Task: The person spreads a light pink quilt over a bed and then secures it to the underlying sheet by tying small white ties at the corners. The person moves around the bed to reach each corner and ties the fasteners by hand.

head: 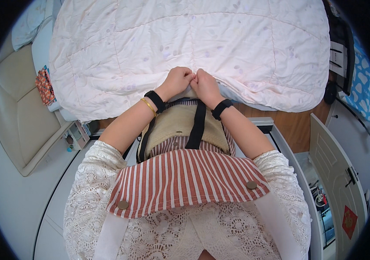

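Note:
A pale pink quilt [185, 42] with stitched seams and small printed spots spreads over the bed in front of me. At the middle of its near edge, my left hand [177, 81] and my right hand [206, 87] meet, fingers curled and thumbs almost touching. Both pinch the quilt's edge, though the fingertips partly hide the fabric between them. On either side of the hands the near edge is bunched into folds. A black band [155, 101] and a gold bangle [148, 107] circle my left wrist; another black band [221, 109] is on the right.
Below my hands hangs a tan fleecy bag [168, 125] with black straps, against my striped apron [188, 182]. A padded beige headboard [25, 107] and folded orange patterned cloth [45, 86] are at left. At right, a door [334, 162] stands ajar above wooden floor [289, 130].

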